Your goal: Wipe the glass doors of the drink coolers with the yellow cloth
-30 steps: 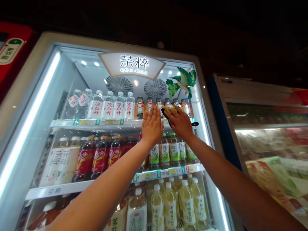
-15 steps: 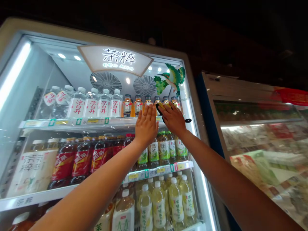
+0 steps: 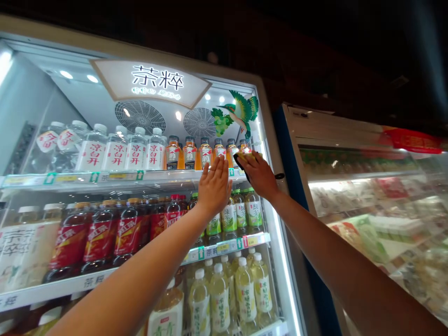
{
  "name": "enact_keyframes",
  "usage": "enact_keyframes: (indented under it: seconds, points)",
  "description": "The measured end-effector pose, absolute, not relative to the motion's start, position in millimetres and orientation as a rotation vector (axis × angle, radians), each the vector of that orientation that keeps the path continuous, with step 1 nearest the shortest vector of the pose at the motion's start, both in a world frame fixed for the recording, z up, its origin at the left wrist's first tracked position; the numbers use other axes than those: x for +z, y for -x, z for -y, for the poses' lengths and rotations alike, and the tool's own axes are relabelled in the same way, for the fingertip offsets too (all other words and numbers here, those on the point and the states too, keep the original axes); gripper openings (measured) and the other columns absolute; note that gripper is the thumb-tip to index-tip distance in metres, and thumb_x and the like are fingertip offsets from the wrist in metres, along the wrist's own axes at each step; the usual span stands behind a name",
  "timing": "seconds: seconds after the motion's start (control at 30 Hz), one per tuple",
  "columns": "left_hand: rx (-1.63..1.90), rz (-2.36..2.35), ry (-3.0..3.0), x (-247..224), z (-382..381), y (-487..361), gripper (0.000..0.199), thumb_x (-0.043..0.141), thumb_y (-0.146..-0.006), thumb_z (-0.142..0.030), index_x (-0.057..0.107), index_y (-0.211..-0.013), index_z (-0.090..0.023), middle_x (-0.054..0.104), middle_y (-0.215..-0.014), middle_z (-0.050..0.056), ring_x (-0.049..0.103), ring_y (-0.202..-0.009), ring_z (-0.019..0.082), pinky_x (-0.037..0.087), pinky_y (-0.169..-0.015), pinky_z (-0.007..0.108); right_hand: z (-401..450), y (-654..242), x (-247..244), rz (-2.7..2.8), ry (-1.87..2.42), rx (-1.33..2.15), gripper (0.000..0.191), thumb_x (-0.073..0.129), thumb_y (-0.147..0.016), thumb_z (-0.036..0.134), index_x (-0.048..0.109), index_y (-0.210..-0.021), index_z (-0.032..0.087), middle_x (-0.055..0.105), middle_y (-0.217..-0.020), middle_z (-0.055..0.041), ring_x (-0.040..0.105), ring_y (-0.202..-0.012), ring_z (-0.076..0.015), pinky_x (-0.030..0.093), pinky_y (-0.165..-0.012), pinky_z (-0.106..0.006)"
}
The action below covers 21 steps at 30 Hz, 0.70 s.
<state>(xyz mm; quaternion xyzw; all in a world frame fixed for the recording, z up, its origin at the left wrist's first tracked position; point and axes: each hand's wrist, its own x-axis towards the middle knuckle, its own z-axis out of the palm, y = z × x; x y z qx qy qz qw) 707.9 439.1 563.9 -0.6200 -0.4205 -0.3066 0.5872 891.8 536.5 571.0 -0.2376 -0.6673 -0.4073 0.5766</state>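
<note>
My left hand (image 3: 214,185) lies flat against the glass door (image 3: 168,183) of a lit drinks fridge, its fingers stretched upward and holding nothing. To its right, my right hand (image 3: 259,175) presses a yellow-and-black cloth (image 3: 241,161) to the same glass. A dark loop (image 3: 279,176) sticks out from the cloth beside that hand. Most of the cloth is hidden under the palm and fingers. Behind the glass, orange drink bottles (image 3: 190,153) stand just above and left of my left hand. Green tea bottles (image 3: 229,215) show below both hands.
Clear water bottles (image 3: 115,150), red-labelled bottles (image 3: 99,235) and pale yellow bottles (image 3: 220,294) fill other shelves. A lit sign (image 3: 154,83) and a bird sticker (image 3: 241,112) are at the fridge's top. Another chiller (image 3: 325,123) with packaged goods stands to the right.
The fridge has shifted left in view. Against the glass, both hands have moved right, with the cloth now nearer the door's right edge. My left hand stays flat.
</note>
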Motion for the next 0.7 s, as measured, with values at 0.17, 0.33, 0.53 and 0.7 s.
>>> enact_keyframes:
  seconds: [0.17, 0.33, 0.53, 0.7]
  points:
    - [-0.719, 0.991, 1.468, 562.9, -442.3, -709.9, 0.069, 0.037, -0.101, -0.033, 0.015, -0.163, -0.013, 0.018, -0.171, 0.012, 0.010, -0.159, 0.022, 0.007, -0.131, 0.046, -558.4, -934.5, 558.5, 1.585, 0.561, -0.938, 0.056, 0.036, -0.101, 0.013, 0.047, -0.154, 0.026, 0.049, -0.159, -0.0049, 0.033, -0.153, -0.0252, 0.033, -0.125, -0.054]
    - [-0.731, 1.060, 1.463, 562.3, -448.1, -717.6, 0.068, 0.039, -0.101, -0.032, 0.021, -0.162, -0.011, 0.020, -0.171, 0.012, 0.010, -0.160, 0.023, 0.006, -0.131, 0.049, -561.9, -922.5, 614.6, 1.434, 0.746, -0.756, 0.055, 0.035, -0.102, 0.016, 0.042, -0.156, 0.018, 0.044, -0.161, -0.0100, 0.033, -0.152, -0.0292, 0.028, -0.125, -0.060]
    - [-0.780, 0.998, 1.464, 553.8, -459.0, -729.0, 0.066, 0.038, -0.101, -0.031, 0.023, -0.161, -0.008, 0.021, -0.170, 0.014, 0.011, -0.159, 0.024, 0.009, -0.131, 0.048, -548.7, -915.7, 563.3, 1.606, 0.560, -0.941, 0.053, 0.039, -0.102, 0.018, 0.047, -0.154, 0.026, 0.046, -0.161, -0.0020, 0.028, -0.155, -0.0260, 0.032, -0.126, -0.052]
    - [-0.757, 0.958, 1.492, 541.6, -467.7, -738.9, 0.067, 0.041, -0.101, -0.032, 0.022, -0.162, -0.012, 0.021, -0.170, 0.011, 0.010, -0.159, 0.023, 0.007, -0.131, 0.049, -563.8, -945.2, 549.4, 1.557, 0.593, -0.896, 0.055, 0.037, -0.099, 0.013, 0.049, -0.153, 0.024, 0.048, -0.159, -0.0029, 0.032, -0.153, -0.0249, 0.032, -0.126, -0.052]
